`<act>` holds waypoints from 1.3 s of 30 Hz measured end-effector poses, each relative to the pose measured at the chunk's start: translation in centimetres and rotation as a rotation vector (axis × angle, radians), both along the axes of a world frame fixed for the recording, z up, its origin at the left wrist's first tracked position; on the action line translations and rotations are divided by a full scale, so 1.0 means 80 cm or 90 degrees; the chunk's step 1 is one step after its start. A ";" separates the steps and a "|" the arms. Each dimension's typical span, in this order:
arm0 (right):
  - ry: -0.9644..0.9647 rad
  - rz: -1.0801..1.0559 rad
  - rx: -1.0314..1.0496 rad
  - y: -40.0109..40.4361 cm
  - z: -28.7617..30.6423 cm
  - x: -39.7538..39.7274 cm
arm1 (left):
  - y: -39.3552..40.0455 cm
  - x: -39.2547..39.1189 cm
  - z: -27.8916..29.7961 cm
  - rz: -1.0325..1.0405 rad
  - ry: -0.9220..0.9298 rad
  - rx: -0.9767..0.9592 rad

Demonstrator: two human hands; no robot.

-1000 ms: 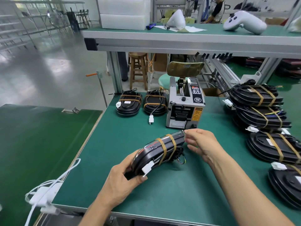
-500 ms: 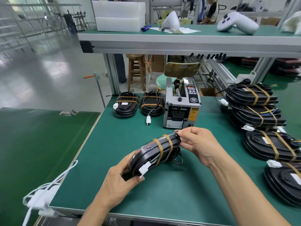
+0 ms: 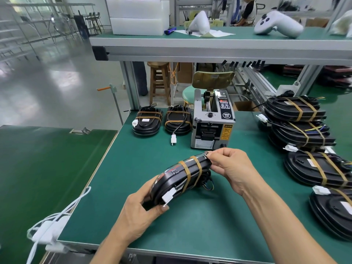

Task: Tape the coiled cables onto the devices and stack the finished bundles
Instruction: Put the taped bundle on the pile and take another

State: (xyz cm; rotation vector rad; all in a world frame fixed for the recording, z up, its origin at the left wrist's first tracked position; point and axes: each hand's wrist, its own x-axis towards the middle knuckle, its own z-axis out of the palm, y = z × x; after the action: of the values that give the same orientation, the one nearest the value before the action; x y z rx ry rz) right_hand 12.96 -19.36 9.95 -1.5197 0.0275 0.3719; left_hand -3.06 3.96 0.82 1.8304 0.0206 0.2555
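A black device bundle point(image 3: 179, 178) with two tan tape bands and a white connector is tilted on edge above the green mat point(image 3: 200, 225). My left hand point(image 3: 139, 212) grips its near end from below. My right hand point(image 3: 228, 166) pinches its far upper corner with thumb and fingertips. A coiled cable with coloured wires hangs under the bundle near my right palm. Two taped bundles point(image 3: 147, 121) point(image 3: 178, 121) lie side by side at the back left. Finished bundles are stacked at the right point(image 3: 297, 121), with more lying in front point(image 3: 320, 168).
A grey tape dispenser point(image 3: 212, 122) stands just behind the held bundle. A white cable and adapter point(image 3: 49, 227) hang over the mat's left front corner. A shelf point(image 3: 209, 46) overhead carries white foam blocks and white controllers. A second green table is at the left.
My right hand has closed its pinch on the bundle's far corner. The bundle stays tilted between both hands, with little other movement.
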 end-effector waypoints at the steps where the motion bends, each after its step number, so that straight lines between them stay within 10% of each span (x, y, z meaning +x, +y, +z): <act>1: -0.003 -0.006 -0.003 0.001 -0.001 0.000 | 0.000 0.000 0.000 0.000 0.000 -0.001; 39: 0.041 -0.067 -0.086 0.014 0.004 -0.001 | 0.001 0.002 -0.003 -0.001 -0.003 0.014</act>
State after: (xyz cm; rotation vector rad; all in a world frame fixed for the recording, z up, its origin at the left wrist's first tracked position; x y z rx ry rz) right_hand 12.88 -18.25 10.26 -1.6318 0.1851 0.3400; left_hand -2.94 4.01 0.60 1.8516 0.0126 0.2597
